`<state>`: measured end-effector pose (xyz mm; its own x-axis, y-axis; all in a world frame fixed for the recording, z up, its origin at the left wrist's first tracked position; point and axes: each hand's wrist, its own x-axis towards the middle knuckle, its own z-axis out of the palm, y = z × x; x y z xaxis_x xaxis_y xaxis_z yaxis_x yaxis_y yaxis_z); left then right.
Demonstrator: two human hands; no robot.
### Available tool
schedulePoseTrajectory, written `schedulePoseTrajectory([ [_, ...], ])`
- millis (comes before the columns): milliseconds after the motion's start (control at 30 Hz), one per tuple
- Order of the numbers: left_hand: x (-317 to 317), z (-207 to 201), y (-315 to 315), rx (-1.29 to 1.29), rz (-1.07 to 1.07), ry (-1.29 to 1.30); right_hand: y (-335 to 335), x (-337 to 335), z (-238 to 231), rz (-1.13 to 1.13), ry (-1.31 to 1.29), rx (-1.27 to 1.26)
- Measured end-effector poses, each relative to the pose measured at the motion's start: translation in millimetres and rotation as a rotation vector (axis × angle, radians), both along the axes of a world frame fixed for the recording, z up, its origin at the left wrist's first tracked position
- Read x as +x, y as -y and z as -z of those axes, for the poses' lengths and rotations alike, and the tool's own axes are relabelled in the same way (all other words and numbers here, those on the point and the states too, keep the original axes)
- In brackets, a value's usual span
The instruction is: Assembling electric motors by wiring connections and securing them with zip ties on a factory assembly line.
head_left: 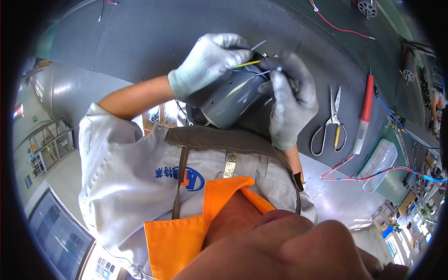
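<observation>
Face [289, 247] below; left hand [207, 63], right hand [294, 100] curl toward wires [247, 64].

Grey shirt [109, 161], orange collar [179, 242], blue chest emblem [199, 178] (part orange), 2 dark straps [179, 189], pale gloves [198, 65]

There are two hands [210, 63] [294, 105], one cylinder [232, 100], one pair of scissors [332, 120], perhaps two spoked discs [367, 9] [408, 76].

Head-height downward fisheye, rim unclear
</observation>
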<state>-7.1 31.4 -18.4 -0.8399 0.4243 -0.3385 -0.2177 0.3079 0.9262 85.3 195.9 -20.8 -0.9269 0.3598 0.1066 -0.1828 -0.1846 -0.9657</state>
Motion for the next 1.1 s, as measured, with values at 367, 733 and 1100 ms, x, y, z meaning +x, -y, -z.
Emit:
schedulePoseTrajectory([
  [367,9,-12,-13,-0.039,0.119,-0.176,-10,-21,-4,-0.027,0.025,-0.257],
  [733,12,-2,-30,0.040,0.126,-0.408,-41,-24,-31,-0.278,0.417,0.085],
  [1100,32,4,-34,-0.103,0.106,-0.801,-66,0,7,0.128,0.117,0.650],
])
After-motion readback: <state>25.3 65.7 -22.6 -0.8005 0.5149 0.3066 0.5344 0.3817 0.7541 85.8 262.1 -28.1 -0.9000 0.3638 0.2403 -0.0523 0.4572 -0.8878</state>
